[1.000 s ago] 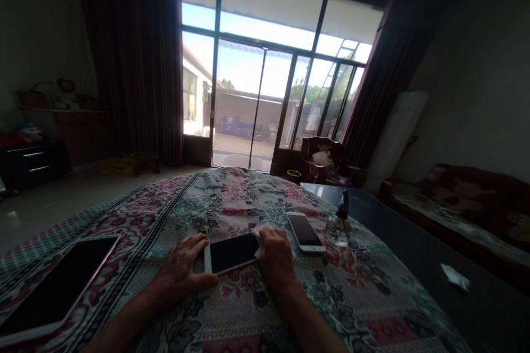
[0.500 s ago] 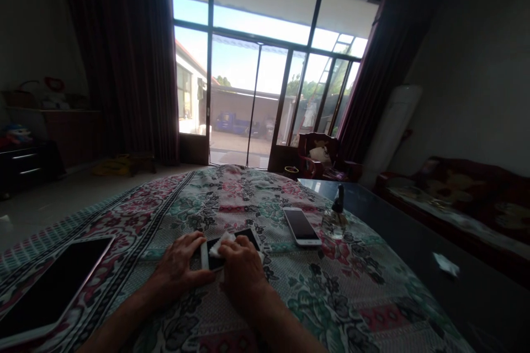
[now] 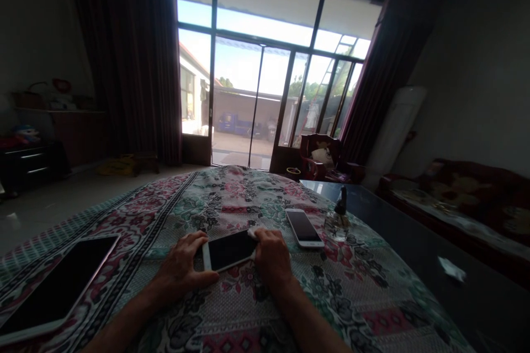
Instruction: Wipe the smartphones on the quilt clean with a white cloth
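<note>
A white smartphone with a black screen lies slightly aslant on the patterned tablecloth. My left hand grips its left end, thumb along the near edge and fingers at the far side. Over the right end is my right hand, closed on a small white wiping cloth that is mostly hidden under the fingers. Another white smartphone rests screen up to the right of my right hand. Beside it stands a clear spray bottle with a black top.
At the left edge lies a large white-framed tablet. A dark glossy tabletop borders the cloth on the right, with a crumpled white piece on it. Beyond are a wooden armchair, a sofa and glass doors.
My right hand has slid right with the wiping cloth, from the middle of the smartphone to its right end, uncovering the screen. My left hand keeps its hold on the left end.
</note>
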Available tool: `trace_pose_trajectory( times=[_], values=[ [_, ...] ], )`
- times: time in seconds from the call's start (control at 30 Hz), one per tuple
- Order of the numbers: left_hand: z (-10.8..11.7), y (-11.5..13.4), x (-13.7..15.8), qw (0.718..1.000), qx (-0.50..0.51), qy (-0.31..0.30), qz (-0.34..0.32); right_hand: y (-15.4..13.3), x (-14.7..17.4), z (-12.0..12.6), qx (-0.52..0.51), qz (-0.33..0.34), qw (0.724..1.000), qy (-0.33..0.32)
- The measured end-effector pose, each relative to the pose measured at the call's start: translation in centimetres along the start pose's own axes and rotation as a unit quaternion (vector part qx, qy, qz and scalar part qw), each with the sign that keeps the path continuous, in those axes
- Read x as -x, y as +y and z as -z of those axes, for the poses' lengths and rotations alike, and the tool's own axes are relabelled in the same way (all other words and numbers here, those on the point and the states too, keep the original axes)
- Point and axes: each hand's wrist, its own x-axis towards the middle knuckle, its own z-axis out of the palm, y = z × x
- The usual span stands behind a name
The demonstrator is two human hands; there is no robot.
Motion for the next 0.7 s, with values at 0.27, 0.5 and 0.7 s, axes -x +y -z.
trace_pose_trajectory(
  times=[0.27,0.5,0.7],
  values=[
    [0.6,0.5,-0.1,0.999,0.048,-0.005,0.004,-0.4,-0.1,-0.2,-0.02,0.008,1.0,0.015],
    [1.2,0.5,-0.3,0.998,0.047,-0.046,0.019,-1.3,0.4,-0.1,-0.004,0.042,0.999,-0.006],
    [1.4,0.6,-0.4,0.998,0.039,-0.052,0.024,-3.6,1.4,-0.3,-0.039,0.16,0.984,-0.068]
  ],
)
